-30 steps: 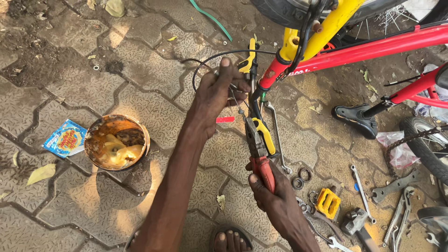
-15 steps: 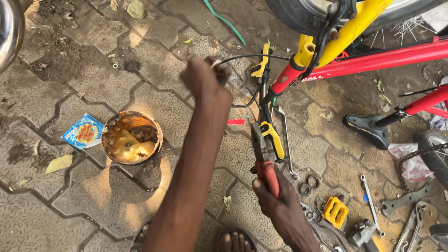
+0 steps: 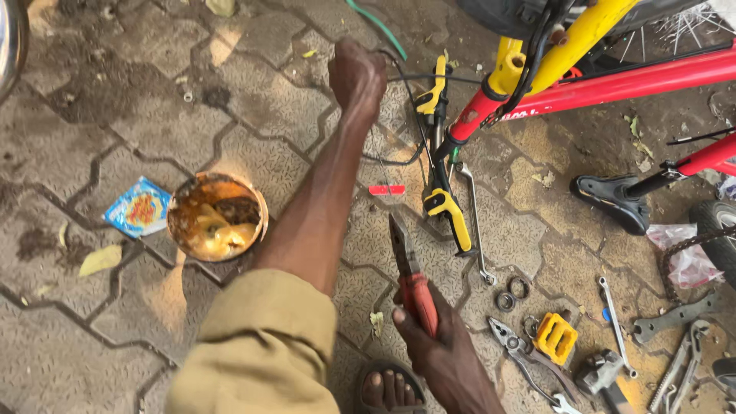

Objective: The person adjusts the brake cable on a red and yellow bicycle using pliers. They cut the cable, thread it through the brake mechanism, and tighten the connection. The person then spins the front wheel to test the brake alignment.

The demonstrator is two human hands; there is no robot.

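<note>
A: Pliers [image 3: 410, 276] with red grips sit in the right hand [image 3: 441, 345], fingers wrapped round the handles, the dark nose pointing up toward the bicycle frame [image 3: 613, 84].

B: And the left hand [image 3: 356, 77]?

A: Stretched out well above the pliers, fist closed on a thin black cable [image 3: 418, 115] that loops down beside the frame's yellow head tube.

B: How many tools lie about?

A: Near the pliers, one yellow-handled tool [image 3: 448, 215] leans at the frame, with one long spanner [image 3: 475, 226] just right of it. Two small metal rings [image 3: 512, 294] lie below that spanner. Further right of the pliers I count a second, bare-metal pair of pliers [image 3: 517, 349], one yellow block-shaped tool [image 3: 556, 337], and another spanner [image 3: 616, 326]. The heap at the lower right corner is too jumbled to count.

B: Anything left of the pliers?

A: One round tin [image 3: 217, 217] of orange-brown grease, and one blue sachet [image 3: 138, 207] beside it. One black saddle [image 3: 613, 201] lies far right, under the frame. One sandalled foot [image 3: 387, 387] shows just below the pliers.
</note>
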